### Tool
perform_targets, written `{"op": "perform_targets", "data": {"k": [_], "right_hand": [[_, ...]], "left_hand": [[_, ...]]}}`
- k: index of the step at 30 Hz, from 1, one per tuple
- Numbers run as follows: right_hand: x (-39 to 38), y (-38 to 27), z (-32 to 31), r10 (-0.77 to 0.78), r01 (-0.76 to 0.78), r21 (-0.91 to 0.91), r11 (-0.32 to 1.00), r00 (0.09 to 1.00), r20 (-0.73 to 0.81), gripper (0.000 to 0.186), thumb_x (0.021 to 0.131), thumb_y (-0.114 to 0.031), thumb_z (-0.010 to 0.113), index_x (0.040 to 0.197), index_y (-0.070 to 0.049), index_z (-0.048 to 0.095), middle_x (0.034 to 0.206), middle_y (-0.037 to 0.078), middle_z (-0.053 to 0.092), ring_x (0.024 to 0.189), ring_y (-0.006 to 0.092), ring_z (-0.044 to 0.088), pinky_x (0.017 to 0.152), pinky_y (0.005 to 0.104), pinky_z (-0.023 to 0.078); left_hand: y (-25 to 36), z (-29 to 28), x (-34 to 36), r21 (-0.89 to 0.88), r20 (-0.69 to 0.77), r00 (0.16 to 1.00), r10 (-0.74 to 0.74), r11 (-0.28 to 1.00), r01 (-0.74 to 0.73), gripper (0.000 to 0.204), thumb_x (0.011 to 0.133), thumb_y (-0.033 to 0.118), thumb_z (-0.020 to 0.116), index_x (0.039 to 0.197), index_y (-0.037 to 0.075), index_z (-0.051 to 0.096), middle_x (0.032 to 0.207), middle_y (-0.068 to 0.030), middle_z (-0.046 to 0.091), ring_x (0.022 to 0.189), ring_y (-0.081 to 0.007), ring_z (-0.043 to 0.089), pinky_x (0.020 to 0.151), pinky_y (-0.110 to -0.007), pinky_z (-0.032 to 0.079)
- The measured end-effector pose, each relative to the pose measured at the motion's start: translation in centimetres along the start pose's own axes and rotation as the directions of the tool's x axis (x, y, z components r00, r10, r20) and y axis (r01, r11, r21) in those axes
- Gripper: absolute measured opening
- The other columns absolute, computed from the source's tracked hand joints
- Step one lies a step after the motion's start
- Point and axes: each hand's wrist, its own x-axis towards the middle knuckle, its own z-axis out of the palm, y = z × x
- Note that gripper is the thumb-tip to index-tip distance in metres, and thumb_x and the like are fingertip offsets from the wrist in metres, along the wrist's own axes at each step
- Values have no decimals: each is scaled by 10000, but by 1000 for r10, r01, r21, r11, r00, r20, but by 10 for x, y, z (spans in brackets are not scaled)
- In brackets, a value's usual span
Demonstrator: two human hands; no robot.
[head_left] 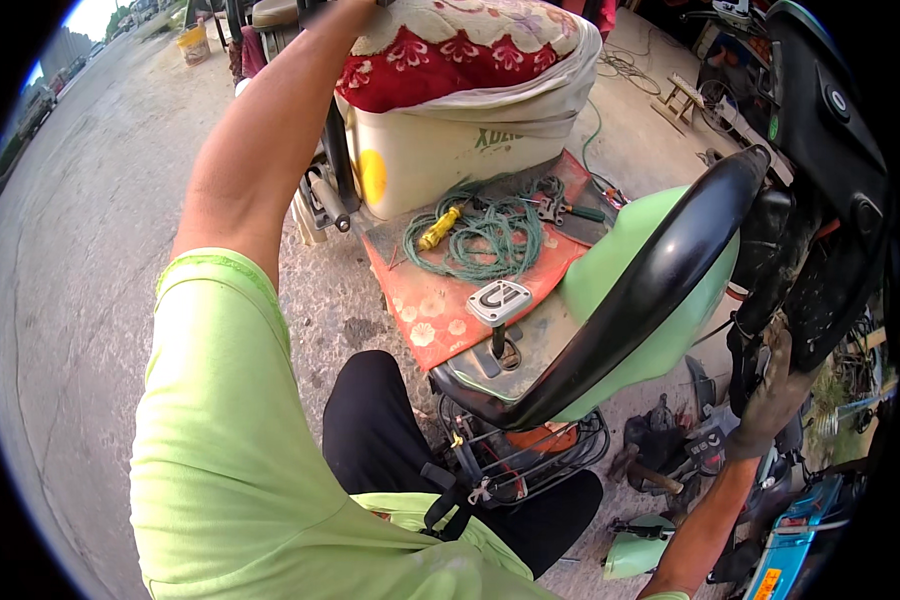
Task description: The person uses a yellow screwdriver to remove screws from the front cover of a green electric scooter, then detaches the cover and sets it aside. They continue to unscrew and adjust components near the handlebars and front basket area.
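Note:
My left arm reaches up to the top edge, where my left hand (358, 12) is mostly cut off, its fingers hidden. My right hand (770, 400), apparently in a dirty grey glove, grips the lower part of a black scooter front panel (830, 180) at the right. Beside it are a black curved trim (680, 250) and pale green body (610, 350). A red floral mat (420, 328) on the footboard carries coiled green rope (500, 250), a yellow-handled tool (438, 228) and tools with green handles (580, 212).
A cream box (450, 160) with a red patterned cushion (420, 60) stands behind the mat. Loose parts (660, 440), a hammer (650, 475) and a blue scooter (800, 535) are at the lower right. A yellow bucket (192, 45) stands on the pavement at the upper left.

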Motion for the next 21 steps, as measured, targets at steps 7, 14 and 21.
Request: {"op": "perform_targets", "data": {"k": [7,14,21], "right_hand": [[0,-3,8,61,-59,94,994,998,-16,499,1030,-298,566,1263,143,541,1235,224,631,1167,287,635,1031,382,484],[-4,-36,6,52,-52,0,999,998,-24,483,991,-185,617,1374,75,479,1276,172,581,1113,241,628,977,339,490],[9,-42,5,7,-6,-22,1000,1000,5,690,915,-230,664,1464,83,387,1350,277,537,1210,369,584,1023,435,471]], "left_hand": [[30,-114,-181,-818,-25,983,181,561,-124,224,973,245,661,1093,70,732,1005,-121,735,851,-271,715,801,-375,555],[85,-49,-293,-424,810,444,383,906,-9,484,832,407,713,1154,48,686,1134,-213,711,1076,-377,677,927,-468,527],[46,-37,-282,-419,889,227,397,508,752,503,906,250,707,1305,-41,614,1159,-191,718,1008,-277,717,846,-389,581]]}}
